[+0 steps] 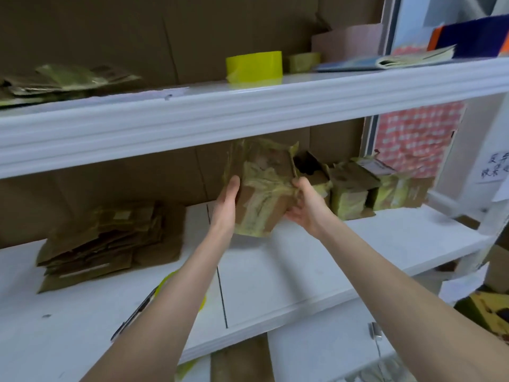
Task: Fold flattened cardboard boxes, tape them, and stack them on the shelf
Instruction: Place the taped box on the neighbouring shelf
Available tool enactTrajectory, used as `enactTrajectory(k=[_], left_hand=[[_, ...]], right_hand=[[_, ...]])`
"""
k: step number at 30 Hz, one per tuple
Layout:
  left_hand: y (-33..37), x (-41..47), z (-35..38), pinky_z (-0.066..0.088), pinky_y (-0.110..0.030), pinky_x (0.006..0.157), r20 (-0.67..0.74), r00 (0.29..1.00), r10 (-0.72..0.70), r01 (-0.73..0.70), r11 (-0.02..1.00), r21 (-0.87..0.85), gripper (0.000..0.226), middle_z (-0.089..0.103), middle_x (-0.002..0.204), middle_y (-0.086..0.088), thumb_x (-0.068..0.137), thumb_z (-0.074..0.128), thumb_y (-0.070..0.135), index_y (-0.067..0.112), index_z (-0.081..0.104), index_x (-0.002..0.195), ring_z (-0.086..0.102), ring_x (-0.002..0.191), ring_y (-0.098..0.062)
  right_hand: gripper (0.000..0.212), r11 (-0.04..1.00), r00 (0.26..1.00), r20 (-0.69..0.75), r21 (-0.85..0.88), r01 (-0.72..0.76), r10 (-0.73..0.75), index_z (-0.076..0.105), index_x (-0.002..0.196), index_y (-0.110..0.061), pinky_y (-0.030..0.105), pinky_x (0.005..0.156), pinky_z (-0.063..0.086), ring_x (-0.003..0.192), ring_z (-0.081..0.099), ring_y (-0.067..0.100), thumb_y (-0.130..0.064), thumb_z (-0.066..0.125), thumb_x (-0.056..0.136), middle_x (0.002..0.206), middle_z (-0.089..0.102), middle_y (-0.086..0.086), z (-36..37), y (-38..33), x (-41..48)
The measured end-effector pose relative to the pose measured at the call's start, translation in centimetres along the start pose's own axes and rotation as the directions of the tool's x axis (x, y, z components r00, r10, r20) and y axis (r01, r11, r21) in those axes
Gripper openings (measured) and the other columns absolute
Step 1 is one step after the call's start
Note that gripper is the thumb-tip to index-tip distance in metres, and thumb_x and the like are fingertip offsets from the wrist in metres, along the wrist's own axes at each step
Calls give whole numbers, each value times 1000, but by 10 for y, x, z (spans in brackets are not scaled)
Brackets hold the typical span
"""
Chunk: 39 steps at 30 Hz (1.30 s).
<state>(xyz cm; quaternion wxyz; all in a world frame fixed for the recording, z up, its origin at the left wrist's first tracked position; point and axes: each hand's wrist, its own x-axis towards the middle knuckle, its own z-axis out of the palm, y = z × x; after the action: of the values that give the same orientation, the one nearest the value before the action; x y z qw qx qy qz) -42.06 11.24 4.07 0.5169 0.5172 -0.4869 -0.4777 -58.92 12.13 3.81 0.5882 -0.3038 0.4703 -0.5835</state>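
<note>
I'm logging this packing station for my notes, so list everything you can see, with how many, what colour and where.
folded brown cardboard box with yellowish tape: one, brown, held over the middle shelf
other folded taped boxes: about three, brown and yellowish, middle shelf, right
stack of flattened cardboard boxes: one, brown, middle shelf, left
second flattened cardboard stack: one, greenish brown, upper shelf, left
bright yellow tape roll: one, yellow, upper shelf, centre
duller olive tape roll: one, olive, right of it
thin paper booklet: one, bluish, upper shelf, right
checked sheet: one, red and white, hanging right
white shelf unit: one, white, across the view
hands: two, left hand and right hand, gripping the held box
</note>
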Motion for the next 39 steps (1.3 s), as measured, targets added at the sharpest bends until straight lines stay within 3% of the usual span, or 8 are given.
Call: enactTrajectory(k=[6, 11, 14, 19, 25, 28, 32, 39], left_hand=[[-14, 45, 33, 35, -29, 88, -11, 994, 105, -101, 977, 189, 44, 48, 121, 9, 97, 51, 32, 16, 43, 136, 47, 113, -13], [-52, 100, 51, 48, -35, 91, -32, 984, 174, -153, 927, 343, 32, 62, 120, -1, 91, 58, 20, 16, 55, 123, 58, 111, -19], [-70, 123, 66, 41, -27, 76, -95, 970, 225, -158, 875, 458, 28, 63, 117, -3, 92, 58, 18, 13, 58, 120, 58, 98, -16], [-99, 143, 94, 38, -22, 80, -50, 987, 152, -103, 840, 533, 39, 57, 126, -4, 96, 49, 15, 19, 50, 136, 58, 112, -25], [-128, 150, 112, 42, -28, 84, 6, 998, -59, 47, 851, 523, 49, 53, 136, -3, 95, 51, 29, 22, 40, 143, 53, 117, -27], [-129, 139, 115, 42, -13, 85, -1, 997, -74, 65, 866, 496, 51, 43, 144, -9, 99, 49, 11, 13, 30, 146, 45, 127, -27], [-118, 124, 119, 38, -23, 97, -45, 994, -96, 105, 826, 554, 58, 42, 143, -17, 95, 49, 0, 5, 24, 147, 43, 130, -30], [-98, 89, 115, 40, -36, 104, -76, 997, -16, 54, 845, 531, 67, 45, 141, -7, 86, 65, 32, 16, 36, 144, 47, 126, -27]], right_hand=[[20, 924, 982, 59, -333, 191, -181, 61, 103, -18, 36, 93, 51, 102, 61, 25, -6, 59, 87, 101, 64, 2, -22, 2, 60], [14, 535, 941, -9, -825, 184, -338, 56, 83, -16, 37, 62, 49, 87, 61, 31, -6, 57, 74, 82, 61, 5, -25, 13, 119], [13, 525, 939, -62, -841, 134, -338, 49, 87, -17, 33, 60, 38, 81, 56, 27, -9, 55, 78, 84, 57, 3, -32, 25, 142], [17, 527, 944, -138, -849, 45, -301, 49, 103, -12, 34, 65, 44, 93, 60, 33, -8, 50, 87, 101, 59, 10, -52, 39, 163], [30, 463, 979, -29, -884, 70, -203, 52, 114, -13, 36, 67, 53, 94, 63, 34, -12, 52, 84, 106, 64, 11, -73, 47, 168], [39, 476, 987, 35, -873, 108, -160, 49, 124, -15, 33, 72, 46, 104, 58, 33, -15, 52, 85, 114, 60, 10, -75, 47, 163], [51, 518, 989, 107, -843, 144, -101, 41, 134, -16, 38, 89, 50, 113, 56, 32, -23, 57, 86, 125, 58, 8, -79, 44, 159], [70, 547, 993, 98, -828, 121, -72, 25, 148, -17, 40, 104, 44, 128, 46, 32, -26, 55, 86, 145, 40, 10, -87, 56, 134]])
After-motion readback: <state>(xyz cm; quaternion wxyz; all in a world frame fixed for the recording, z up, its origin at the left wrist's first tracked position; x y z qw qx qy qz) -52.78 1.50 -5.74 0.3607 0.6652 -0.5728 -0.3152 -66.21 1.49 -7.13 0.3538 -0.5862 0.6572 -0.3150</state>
